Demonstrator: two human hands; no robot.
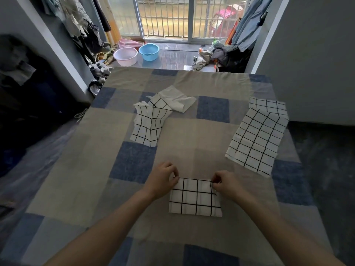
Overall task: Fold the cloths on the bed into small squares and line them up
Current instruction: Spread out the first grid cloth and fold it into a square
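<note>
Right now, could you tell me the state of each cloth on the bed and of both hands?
Folded cloth: folded small, flat, far corners pinched.
Left hand: pinches its far left corner.
Right hand: pinches its far right corner.
Crumpled cloths: unfolded, heaped, overlapping.
Large cloth: spread flat, unfolded.
Far right cloth: flat, partly under the large cloth.

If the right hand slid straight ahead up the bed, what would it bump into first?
Probably bare bedsheet first. The right hand points up and slightly leftward, so the big flat grid cloth would likely pass on its right. Depth is hard to judge here.
</note>
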